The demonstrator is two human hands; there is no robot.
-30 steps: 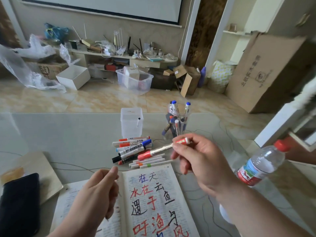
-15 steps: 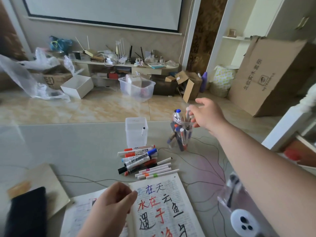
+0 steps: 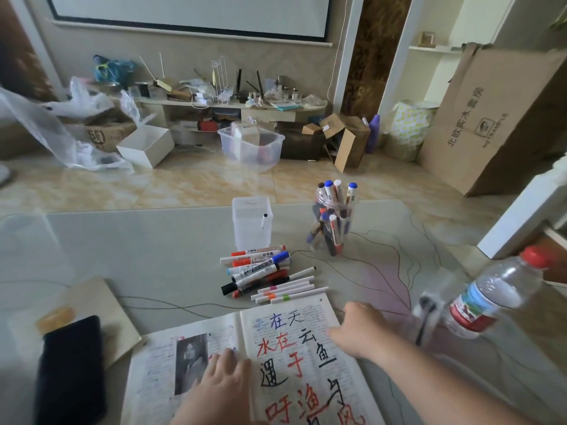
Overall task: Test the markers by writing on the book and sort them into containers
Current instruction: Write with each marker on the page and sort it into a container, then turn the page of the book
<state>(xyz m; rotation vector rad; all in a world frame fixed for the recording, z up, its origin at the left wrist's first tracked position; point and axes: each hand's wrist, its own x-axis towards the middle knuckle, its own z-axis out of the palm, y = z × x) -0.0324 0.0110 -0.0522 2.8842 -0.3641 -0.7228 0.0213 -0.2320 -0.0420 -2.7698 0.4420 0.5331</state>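
The book [image 3: 276, 363] is pressed flat by the left hand [image 3: 221, 384], fingers [image 3: 228, 358] straight and empty; the right hand [image 3: 359, 329], on the book's right page, is loosely extended and also empty. A marker is best lifted singly from the pile [image 3: 260, 271] just beyond the book, where roughly twelve are counted. Farther beyond, two containers are seen: a square tub [image 3: 252, 228] with one marker and a round jar [image 3: 333, 225] with about eight.

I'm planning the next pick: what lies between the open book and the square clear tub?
In the head view, the pile of loose markers lies there: thin white pens nearest the book, thicker markers nearest the tub.
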